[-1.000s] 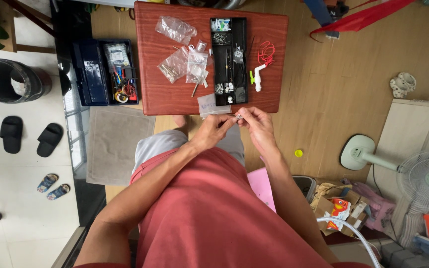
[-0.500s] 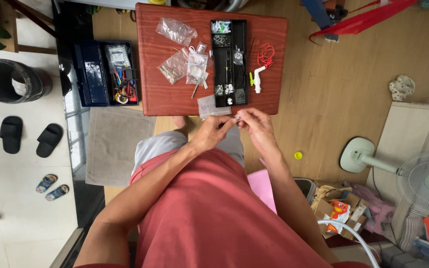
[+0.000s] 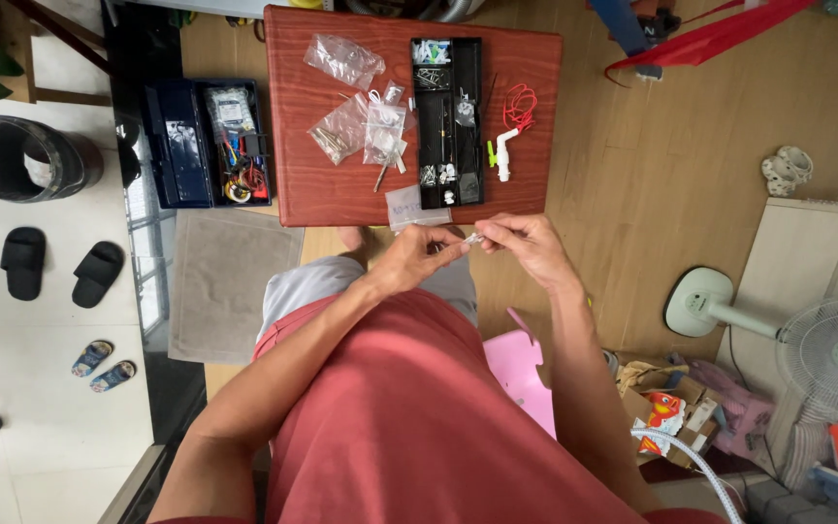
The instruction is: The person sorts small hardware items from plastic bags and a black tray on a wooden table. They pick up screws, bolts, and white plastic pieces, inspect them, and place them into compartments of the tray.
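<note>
Small clear part pinched in both hands' grip, red-brown table, wood floor

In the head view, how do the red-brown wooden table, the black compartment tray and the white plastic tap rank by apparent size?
1. Red-brown wooden table, clearly largest.
2. Black compartment tray resting on it.
3. White plastic tap beside the tray, smallest.

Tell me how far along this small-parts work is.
Done: the black parts tray and several clear bags are laid out on the red-brown table. In hand: left hand and right hand pinch a tiny pale part between them. Left: the white tap lies untouched.
</note>
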